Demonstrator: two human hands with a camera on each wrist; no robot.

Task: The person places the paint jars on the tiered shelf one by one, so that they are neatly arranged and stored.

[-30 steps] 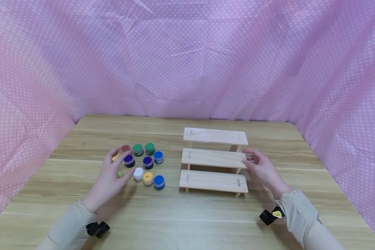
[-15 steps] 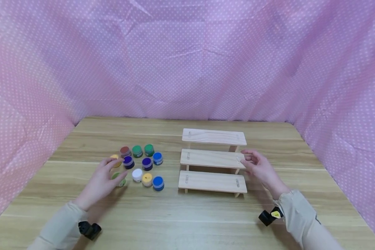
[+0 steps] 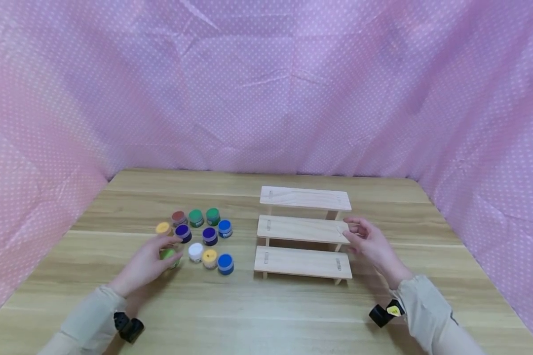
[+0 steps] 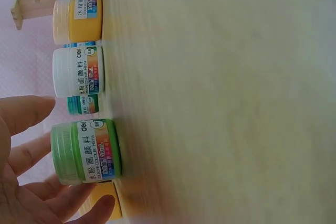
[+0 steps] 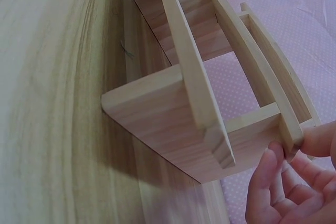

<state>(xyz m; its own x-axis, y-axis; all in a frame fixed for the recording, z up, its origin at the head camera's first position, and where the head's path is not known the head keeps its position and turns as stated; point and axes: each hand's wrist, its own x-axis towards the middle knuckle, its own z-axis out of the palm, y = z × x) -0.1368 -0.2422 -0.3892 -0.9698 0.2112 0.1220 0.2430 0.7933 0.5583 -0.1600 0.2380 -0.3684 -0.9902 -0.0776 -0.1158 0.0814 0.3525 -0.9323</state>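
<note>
My left hand is around a light green paint jar, thumb and fingers spread. In the left wrist view the thumb stands apart from the jar, and the other fingers lie behind it; whether they touch cannot be told. My right hand pinches the right end of the middle board of a three-step wooden rack, thumb on one face and fingertips on the other. Close to the left hand stand a white jar, a dark purple jar and a yellow jar.
More paint jars stand left of the rack, among them a blue jar, a green jar and a reddish-brown jar. Pink dotted cloth hangs behind the wooden table.
My left hand has drawn back from above the purple and white jars, then come in around the light green jar, its fingers nearer together. The right hand keeps its grip on the rack.
</note>
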